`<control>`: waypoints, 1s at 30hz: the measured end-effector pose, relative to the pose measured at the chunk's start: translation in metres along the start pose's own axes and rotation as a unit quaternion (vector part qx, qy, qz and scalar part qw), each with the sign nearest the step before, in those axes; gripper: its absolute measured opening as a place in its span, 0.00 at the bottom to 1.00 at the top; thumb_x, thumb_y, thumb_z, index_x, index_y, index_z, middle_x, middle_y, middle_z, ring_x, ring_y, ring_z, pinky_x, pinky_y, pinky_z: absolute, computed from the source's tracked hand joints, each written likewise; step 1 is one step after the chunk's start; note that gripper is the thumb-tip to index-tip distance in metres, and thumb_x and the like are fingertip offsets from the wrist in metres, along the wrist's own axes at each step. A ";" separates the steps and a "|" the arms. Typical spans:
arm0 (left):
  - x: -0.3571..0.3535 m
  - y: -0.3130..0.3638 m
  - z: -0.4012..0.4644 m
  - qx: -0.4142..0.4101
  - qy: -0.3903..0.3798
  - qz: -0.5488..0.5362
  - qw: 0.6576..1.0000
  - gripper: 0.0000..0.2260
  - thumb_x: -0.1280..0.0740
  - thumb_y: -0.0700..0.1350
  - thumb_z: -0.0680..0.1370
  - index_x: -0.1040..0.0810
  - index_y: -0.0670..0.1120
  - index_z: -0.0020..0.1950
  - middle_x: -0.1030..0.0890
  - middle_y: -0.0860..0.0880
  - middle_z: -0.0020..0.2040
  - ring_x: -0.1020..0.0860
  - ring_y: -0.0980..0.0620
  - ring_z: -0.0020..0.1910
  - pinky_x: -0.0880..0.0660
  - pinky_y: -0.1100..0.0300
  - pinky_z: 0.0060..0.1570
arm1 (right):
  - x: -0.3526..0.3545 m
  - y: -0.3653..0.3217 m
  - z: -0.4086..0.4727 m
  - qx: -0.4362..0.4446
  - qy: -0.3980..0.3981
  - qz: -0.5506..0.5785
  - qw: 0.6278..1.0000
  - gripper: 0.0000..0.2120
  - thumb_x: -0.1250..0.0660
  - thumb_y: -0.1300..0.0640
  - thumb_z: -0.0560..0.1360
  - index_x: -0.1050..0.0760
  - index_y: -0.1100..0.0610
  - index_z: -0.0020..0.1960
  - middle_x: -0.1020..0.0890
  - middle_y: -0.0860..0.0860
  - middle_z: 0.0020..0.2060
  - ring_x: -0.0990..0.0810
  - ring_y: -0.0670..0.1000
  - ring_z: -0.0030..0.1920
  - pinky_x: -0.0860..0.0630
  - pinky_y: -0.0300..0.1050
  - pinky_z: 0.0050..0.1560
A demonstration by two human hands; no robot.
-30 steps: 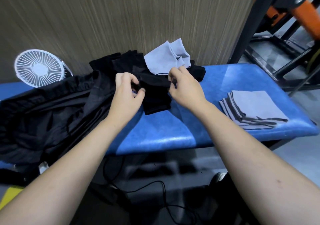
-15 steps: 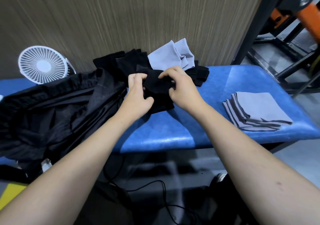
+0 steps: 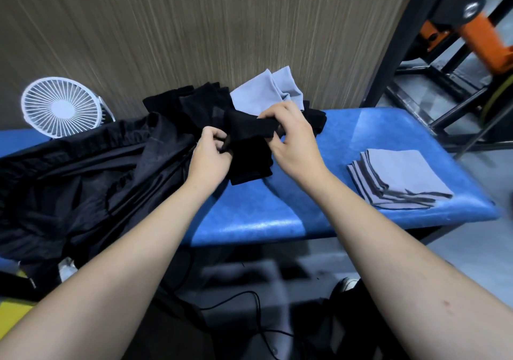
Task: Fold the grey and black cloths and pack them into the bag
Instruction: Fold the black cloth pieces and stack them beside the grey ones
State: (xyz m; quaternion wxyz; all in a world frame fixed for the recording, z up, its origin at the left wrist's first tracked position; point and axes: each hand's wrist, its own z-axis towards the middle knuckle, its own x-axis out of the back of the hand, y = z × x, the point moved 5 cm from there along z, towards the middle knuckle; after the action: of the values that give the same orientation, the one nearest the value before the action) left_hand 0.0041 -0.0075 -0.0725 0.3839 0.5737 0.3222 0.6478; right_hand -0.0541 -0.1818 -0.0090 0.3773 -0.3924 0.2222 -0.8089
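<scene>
The black cloth [image 3: 249,148] is at frame center, raised just above the blue counter [image 3: 319,212]. Left hand [image 3: 209,155]: its grip pinches the cloth's left edge with curled fingers. Right hand [image 3: 291,140]: its grip curls over the upper edge, holding a folded-over band of fabric. The band's long axis runs left to right between the two grips; the rest of the cloth hangs toward the lower frame, its bottom edge touching or just above the counter. Both hands are on the cloth; the loose fold lies under the right hand, so the next crease probably falls to it.

The stack of folded cloths [image 3: 399,182] lies at right, well apart. The black bag [image 3: 83,182] lies at left, beside the left hand. Unfolded grey cloth [image 3: 266,93] and black cloths sit behind.
</scene>
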 end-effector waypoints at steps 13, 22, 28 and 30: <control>0.053 0.017 -0.013 -0.061 0.069 0.026 0.995 0.01 0.33 0.48 0.77 0.24 0.53 0.48 0.17 0.53 0.42 0.20 0.51 0.46 0.24 0.50 0.47 | 0.048 0.011 -0.001 -0.067 0.158 -0.168 0.971 0.08 0.40 0.56 0.72 0.25 0.56 0.47 0.22 0.51 0.37 0.26 0.56 0.46 0.35 0.46 0.51; 0.066 -0.017 -0.021 0.067 -0.084 0.001 0.994 0.14 0.23 0.45 0.73 0.27 0.53 0.51 0.17 0.44 0.48 0.19 0.45 0.45 0.23 0.50 0.49 | 0.044 0.033 -0.011 -0.181 -0.038 -0.099 0.978 0.21 0.42 0.63 0.76 0.34 0.46 0.65 0.19 0.52 0.47 0.24 0.58 0.46 0.24 0.51 0.45; 0.068 -0.018 -0.037 0.090 -0.115 -0.085 0.986 0.13 0.33 0.36 0.80 0.33 0.52 0.46 0.25 0.41 0.42 0.25 0.53 0.33 0.30 0.62 0.32 | 0.047 0.034 -0.020 -0.210 -0.121 -0.033 0.970 0.17 0.39 0.65 0.78 0.25 0.44 0.56 0.23 0.43 0.40 0.23 0.55 0.29 0.22 0.44 0.27; 0.066 -0.020 -0.043 0.116 -0.160 -0.142 0.970 0.11 0.34 0.36 0.81 0.31 0.50 0.44 0.26 0.42 0.44 0.26 0.53 0.37 0.29 0.62 0.35 | 0.047 0.036 -0.026 -0.230 -0.157 -0.031 0.960 0.11 0.39 0.65 0.78 0.24 0.50 0.49 0.23 0.50 0.37 0.24 0.52 0.25 0.24 0.46 0.25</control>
State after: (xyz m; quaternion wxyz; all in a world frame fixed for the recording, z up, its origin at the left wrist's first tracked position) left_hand -0.0391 0.0607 -0.0626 0.4496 0.6586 0.4077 0.4448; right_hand -0.0786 -0.2398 -0.0262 0.2818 -0.5970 0.3278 -0.6759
